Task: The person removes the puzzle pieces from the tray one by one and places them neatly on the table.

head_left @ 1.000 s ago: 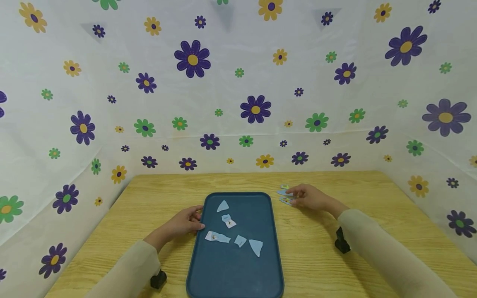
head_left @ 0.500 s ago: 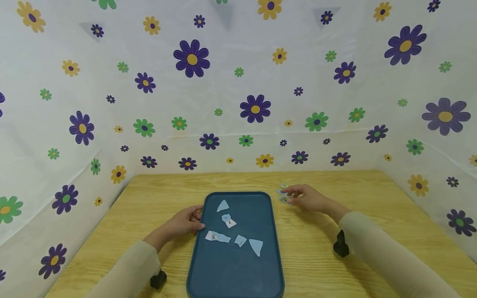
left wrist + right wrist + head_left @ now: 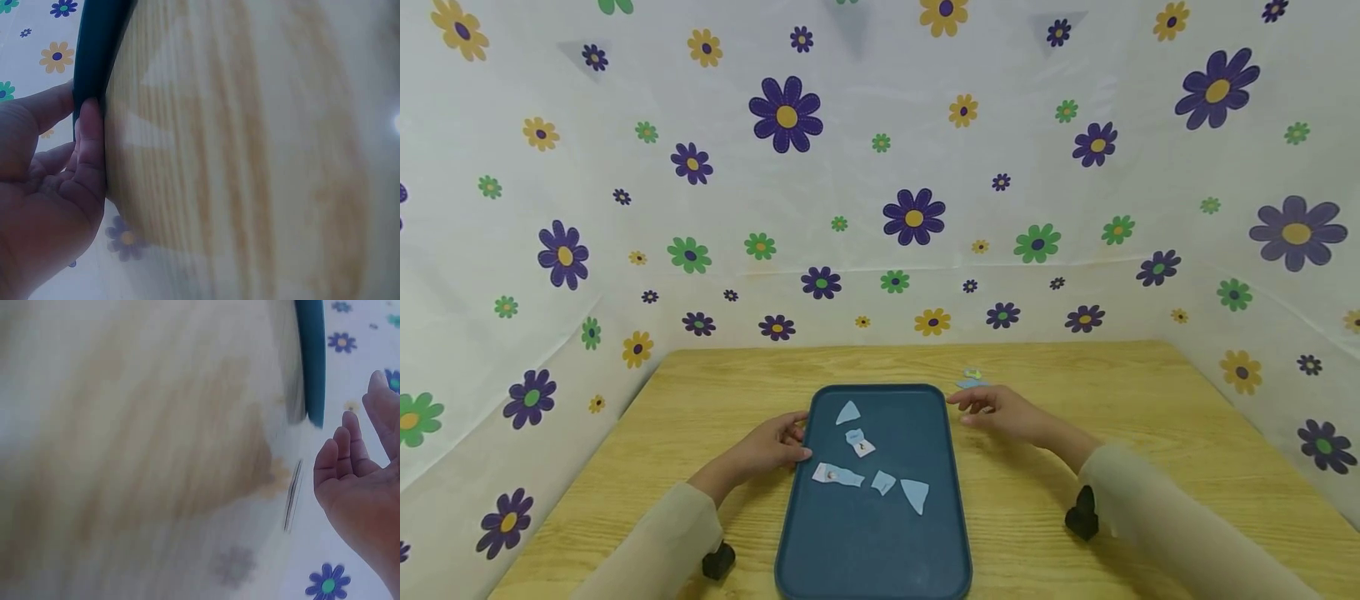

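A dark blue-green tray (image 3: 872,550) lies in front of me. Its left rim is gripped by my left hand (image 3: 771,446); the left wrist view has the fingers (image 3: 90,134) against the tray edge (image 3: 94,53). Just past the right rim is my right hand (image 3: 1011,417), low over the table, fingers pointing at the tray. In the right wrist view its fingers (image 3: 344,447) are bent and the palm shows; I cannot tell whether it holds a piece. Beyond it lie a light-blue piece (image 3: 972,383) and a small yellow-green piece (image 3: 972,372).
Several irregular light-blue picture pieces lie flat on the tray, among them a triangle (image 3: 848,412), a long printed strip (image 3: 838,475) and another triangle (image 3: 915,495). The wood-grain table (image 3: 737,375) ends at a white flowered cloth (image 3: 865,167) behind and on both sides.
My right hand has moved left and slightly nearer, up to the tray's rim. The colourful piece that lay under its fingers no longer shows. My left hand has stayed on the tray.
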`<state>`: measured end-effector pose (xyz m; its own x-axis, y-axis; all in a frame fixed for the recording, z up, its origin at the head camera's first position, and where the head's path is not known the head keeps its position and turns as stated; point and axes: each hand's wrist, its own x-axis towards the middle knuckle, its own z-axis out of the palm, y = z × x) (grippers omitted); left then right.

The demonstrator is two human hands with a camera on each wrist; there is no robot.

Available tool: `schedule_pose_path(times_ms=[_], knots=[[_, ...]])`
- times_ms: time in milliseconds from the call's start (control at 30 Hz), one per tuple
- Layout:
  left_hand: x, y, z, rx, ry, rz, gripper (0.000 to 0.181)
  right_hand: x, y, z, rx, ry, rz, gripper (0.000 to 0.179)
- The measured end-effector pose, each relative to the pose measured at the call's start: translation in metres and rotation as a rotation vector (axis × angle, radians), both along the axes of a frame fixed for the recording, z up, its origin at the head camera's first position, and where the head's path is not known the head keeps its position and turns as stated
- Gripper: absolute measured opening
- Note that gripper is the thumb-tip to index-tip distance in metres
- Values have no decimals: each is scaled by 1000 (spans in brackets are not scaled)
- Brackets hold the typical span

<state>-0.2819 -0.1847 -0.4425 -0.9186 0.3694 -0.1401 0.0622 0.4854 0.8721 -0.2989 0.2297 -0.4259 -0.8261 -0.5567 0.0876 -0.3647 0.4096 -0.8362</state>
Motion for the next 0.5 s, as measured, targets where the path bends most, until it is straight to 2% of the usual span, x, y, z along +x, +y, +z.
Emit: schedule_pose_path(times_ms=[300,500], knots=[[1,0,1,0,-3,-5,68,21,-22,1,-55,-56,77,38],[1,-1,3,-1,-6,3,68,36,-32,-1,-74,-67,72,37]])
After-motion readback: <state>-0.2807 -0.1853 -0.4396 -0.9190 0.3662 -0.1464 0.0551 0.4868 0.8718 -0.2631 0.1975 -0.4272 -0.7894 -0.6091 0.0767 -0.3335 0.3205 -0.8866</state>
